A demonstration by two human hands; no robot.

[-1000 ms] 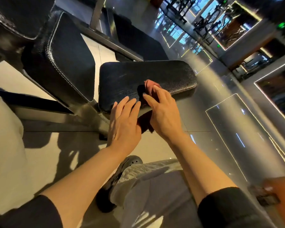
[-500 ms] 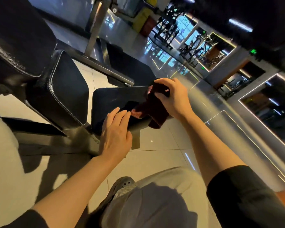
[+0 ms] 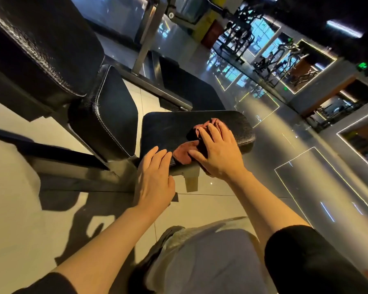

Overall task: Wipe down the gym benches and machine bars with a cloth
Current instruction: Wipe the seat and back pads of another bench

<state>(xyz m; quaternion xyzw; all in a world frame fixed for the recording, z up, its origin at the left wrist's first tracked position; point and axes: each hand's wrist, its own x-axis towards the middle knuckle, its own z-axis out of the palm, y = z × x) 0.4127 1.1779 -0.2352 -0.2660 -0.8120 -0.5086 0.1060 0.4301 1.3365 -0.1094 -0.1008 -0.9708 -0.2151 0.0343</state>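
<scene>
Head view: a black padded seat (image 3: 179, 128) lies flat at the centre, its leather grain catching the light. At ten o'clock from it stands a tilted black back pad (image 3: 113, 111), and a larger black pad (image 3: 40, 43) fills the upper left corner. Grey metal frame bars (image 3: 149, 32) rise at twelve o'clock, with a dark floor mat (image 3: 185, 90) behind the seat. The pale tiled floor (image 3: 19, 209) carries hard shadows at eight o'clock; glossy grey floor with lit lines runs off at three o'clock. Blurred exercise machines (image 3: 274, 58) stand far off at one o'clock. A grey trouser leg (image 3: 210, 262) and a dark shoe (image 3: 157, 245) show at six o'clock.

The red cloth (image 3: 185, 152) lies bunched on the seat's near right part. The right hand (image 3: 219, 151) presses flat on the cloth, fingers straight and spread, not clenched. The left hand (image 3: 155, 177) rests with straight fingers on the seat's near edge, just beside the cloth, grasping nothing.
</scene>
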